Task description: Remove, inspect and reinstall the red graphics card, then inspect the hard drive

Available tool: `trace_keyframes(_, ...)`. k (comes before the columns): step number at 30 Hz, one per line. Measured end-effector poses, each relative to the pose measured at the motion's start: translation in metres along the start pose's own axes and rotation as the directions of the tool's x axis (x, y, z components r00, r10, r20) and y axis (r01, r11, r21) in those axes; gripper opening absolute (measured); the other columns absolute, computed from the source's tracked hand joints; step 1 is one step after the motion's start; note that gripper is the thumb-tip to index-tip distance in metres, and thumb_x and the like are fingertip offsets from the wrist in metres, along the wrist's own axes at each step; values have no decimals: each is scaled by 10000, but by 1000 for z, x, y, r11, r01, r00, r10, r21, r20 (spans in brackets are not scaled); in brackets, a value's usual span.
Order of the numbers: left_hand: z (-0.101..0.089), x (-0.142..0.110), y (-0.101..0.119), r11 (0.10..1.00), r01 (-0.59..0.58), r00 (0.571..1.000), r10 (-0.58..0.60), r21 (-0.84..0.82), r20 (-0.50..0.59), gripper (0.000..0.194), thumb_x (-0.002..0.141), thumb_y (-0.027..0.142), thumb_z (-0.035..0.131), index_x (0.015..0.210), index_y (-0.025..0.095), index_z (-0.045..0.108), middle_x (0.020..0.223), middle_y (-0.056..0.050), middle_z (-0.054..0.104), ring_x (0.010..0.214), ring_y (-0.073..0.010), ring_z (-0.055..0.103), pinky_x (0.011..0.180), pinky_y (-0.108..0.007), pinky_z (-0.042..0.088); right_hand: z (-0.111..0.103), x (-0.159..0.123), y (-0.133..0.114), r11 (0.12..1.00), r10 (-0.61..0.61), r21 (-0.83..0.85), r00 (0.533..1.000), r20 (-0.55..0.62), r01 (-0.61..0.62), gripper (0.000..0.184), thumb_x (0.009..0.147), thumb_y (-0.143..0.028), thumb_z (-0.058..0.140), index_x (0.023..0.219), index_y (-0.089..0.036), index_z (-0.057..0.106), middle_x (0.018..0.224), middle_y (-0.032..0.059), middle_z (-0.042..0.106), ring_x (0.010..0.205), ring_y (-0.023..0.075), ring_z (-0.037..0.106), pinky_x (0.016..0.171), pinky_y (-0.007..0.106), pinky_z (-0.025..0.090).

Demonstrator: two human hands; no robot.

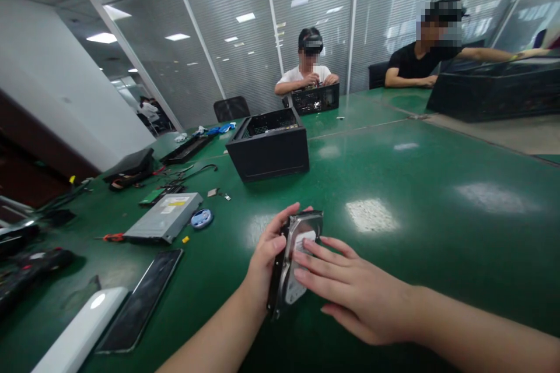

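Observation:
A hard drive (292, 280) is held up on its edge over the green table, its silver cover with a white label turned to the right. My left hand (263, 256) grips it from the left, with the thumb on the near side and fingers behind the upper end. The fingers of my right hand (350, 285) are stretched out and lie against the labelled face; that hand is not wrapped around the drive. Beyond the drive stands an open black computer case (273, 154), the nearest large thing to both hands.
On the left lie an optical drive (164, 218), an orange screwdriver (112, 238), a round blue-white item (202, 219), a phone (142, 303) and a long white object (83, 332). Two people sit across the green table (429, 233), one at a black chassis (317, 99), one by a dark case (494, 90).

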State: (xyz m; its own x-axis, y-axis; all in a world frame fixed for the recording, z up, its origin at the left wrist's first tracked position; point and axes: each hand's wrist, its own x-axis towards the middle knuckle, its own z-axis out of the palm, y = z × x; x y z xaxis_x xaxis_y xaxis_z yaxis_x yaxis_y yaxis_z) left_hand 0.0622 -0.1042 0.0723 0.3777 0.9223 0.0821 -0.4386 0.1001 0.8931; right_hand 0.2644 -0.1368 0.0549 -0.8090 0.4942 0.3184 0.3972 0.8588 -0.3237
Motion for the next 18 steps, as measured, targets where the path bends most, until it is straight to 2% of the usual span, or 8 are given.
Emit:
trace_keyframes(3,-10,5,-1,995,76,997,-78,-60,-22,545,805,416,563,1291,171,591,1371,-128,600,1251,-350,560,1063,-484,418,-2,2,1,998,61,-2,994,88,-61,829,818,-155,555,1561,-276,208,1635,10,124,1516,245,83,1213,540,41)
trace_keyframes(6,-23,11,-5,982,126,989,-135,-138,-54,551,835,431,505,1287,128,597,1311,-139,643,1222,-336,586,1049,-467,436,0,4,4,991,135,-3,986,101,-135,828,819,-189,579,1553,-321,218,1638,-5,112,1517,266,67,1193,594,9)
trace_keyframes(8,-28,15,-8,974,120,989,-135,-190,-66,566,854,426,475,1331,134,565,1318,-125,642,1227,-321,587,1059,-460,429,4,4,6,979,202,-9,978,56,-202,841,820,-208,602,1553,-336,212,1641,7,106,1516,283,59,1183,615,12)
trace_keyframes(11,-30,20,-14,964,139,984,-161,-225,-82,588,869,417,467,1392,152,510,1318,-109,646,1221,-313,596,1058,-463,433,10,3,10,948,319,10,946,-50,-319,915,812,-312,669,1570,-299,158,1645,76,78,1512,325,34,1175,630,54)
trace_keyframes(15,-28,26,-21,957,190,963,-225,-219,-149,601,871,407,499,1416,153,484,1289,-109,664,1168,-312,633,1029,-462,463,19,3,5,902,415,169,906,-83,-398,1138,728,-519,753,1583,-221,63,1634,174,-71,1494,408,11,1154,645,171)
trace_keyframes(18,-25,27,-23,956,191,958,-231,-223,-172,580,891,399,482,1432,191,462,1316,-90,649,1179,-300,627,1027,-475,466,29,7,0,813,512,383,852,-112,-438,1059,827,-405,675,1577,-202,-44,1625,168,-159,1499,379,52,1165,592,239)
